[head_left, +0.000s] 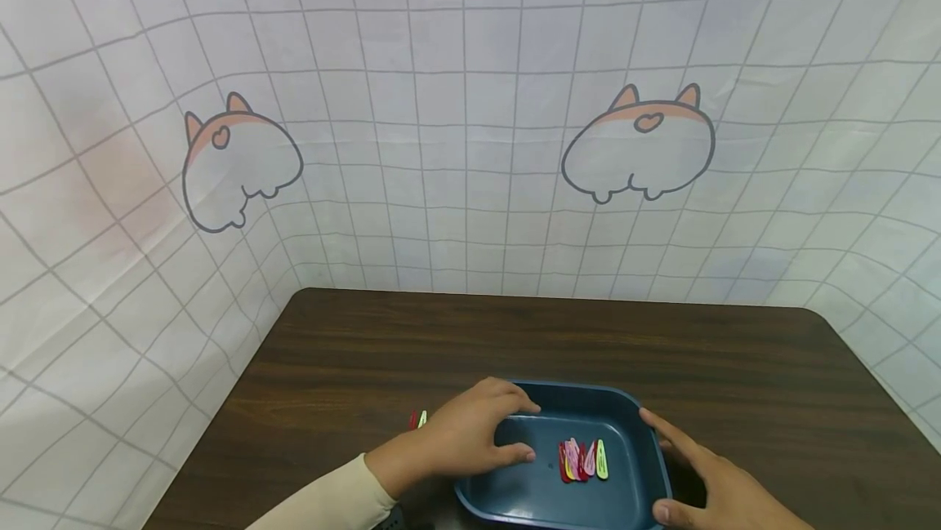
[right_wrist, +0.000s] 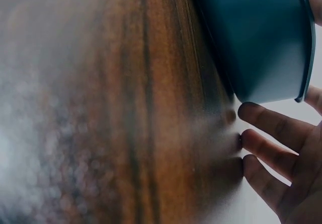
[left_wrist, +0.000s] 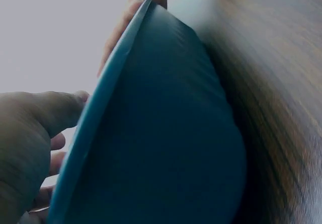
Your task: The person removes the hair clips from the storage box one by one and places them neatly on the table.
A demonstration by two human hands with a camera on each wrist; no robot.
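A dark blue tray (head_left: 544,504) stands on the table, with several snap hair clips (head_left: 582,460) in red, pink, yellow and light green lying in a row inside. My left hand (head_left: 474,432) reaches over the tray's left side, thumb and fingers spread apart and nothing between them. In the left wrist view, that hand (left_wrist: 25,138) is beside the rim of the tray. At the tray's right side is my right hand (head_left: 709,477), index finger and thumb at the rim. Its fingers (right_wrist: 271,123) extend fairly straight along the outer wall in the right wrist view.
More hair clips (head_left: 417,420), red and light green, lie on the dark wooden table (head_left: 353,358) left of the tray, partly hidden by the left hand. A dark object (head_left: 393,518) shows under the left sleeve. A white checked cloth (head_left: 441,187) hangs behind the table.
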